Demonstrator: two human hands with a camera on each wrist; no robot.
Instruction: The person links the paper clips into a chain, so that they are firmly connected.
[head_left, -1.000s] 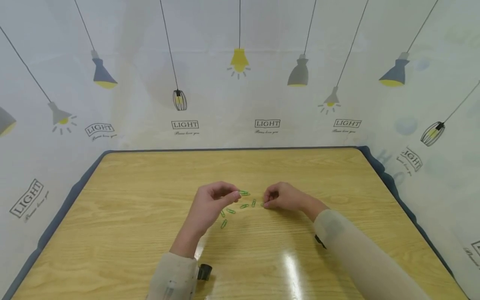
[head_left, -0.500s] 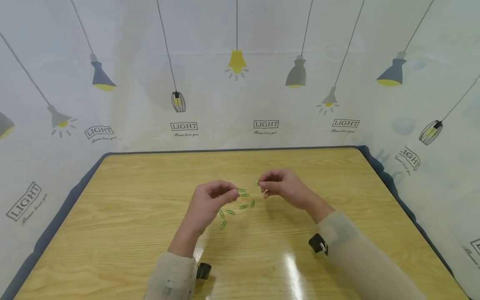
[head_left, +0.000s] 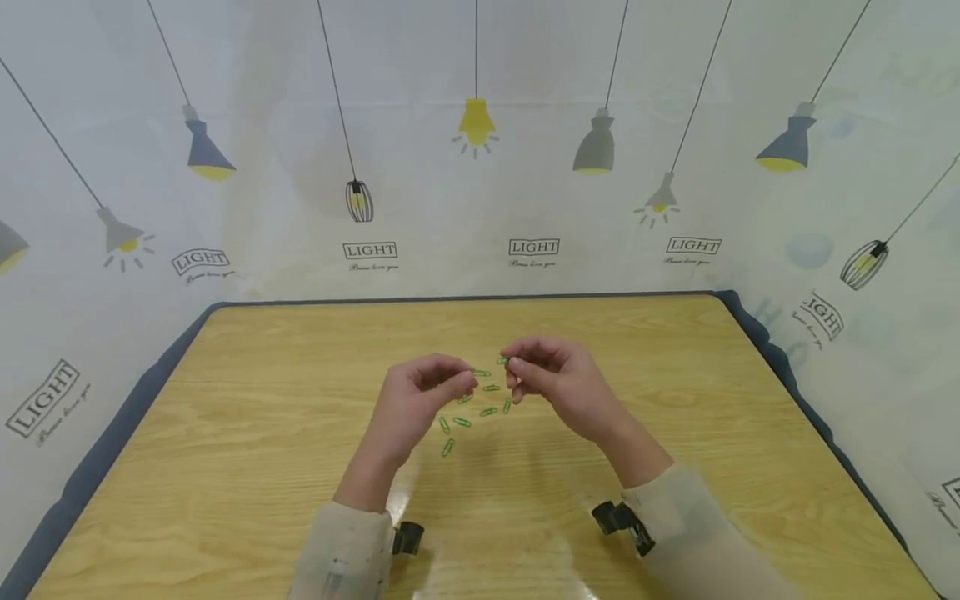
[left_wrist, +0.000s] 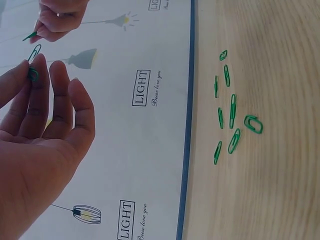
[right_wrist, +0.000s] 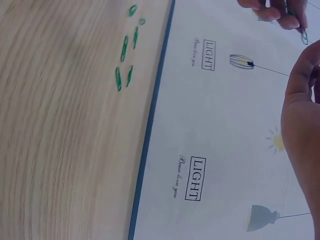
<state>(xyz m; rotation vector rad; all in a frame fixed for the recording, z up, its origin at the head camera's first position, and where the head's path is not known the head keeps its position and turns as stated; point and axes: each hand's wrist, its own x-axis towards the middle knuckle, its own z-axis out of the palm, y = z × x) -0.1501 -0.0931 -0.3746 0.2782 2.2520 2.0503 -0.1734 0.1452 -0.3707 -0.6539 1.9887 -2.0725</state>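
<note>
Above the table my left hand pinches green paper clips between thumb and fingers. One green paper clip sticks out past its fingertips, and another shows between thumb and finger; whether they are linked is hard to tell. My right hand pinches a single green paper clip, its tip pointing towards the left hand. A small gap separates the two hands. In the right wrist view, the right hand's own fingertips lie largely outside the frame.
Several loose green paper clips lie scattered on the wooden table below the hands. A white wall covering printed with lamps stands behind the table's dark edge. Black wrist-camera mounts sit at both sleeves.
My right hand has risen from the tabletop with a paper clip and come left, close to the left hand. The left hand has hardly moved.
</note>
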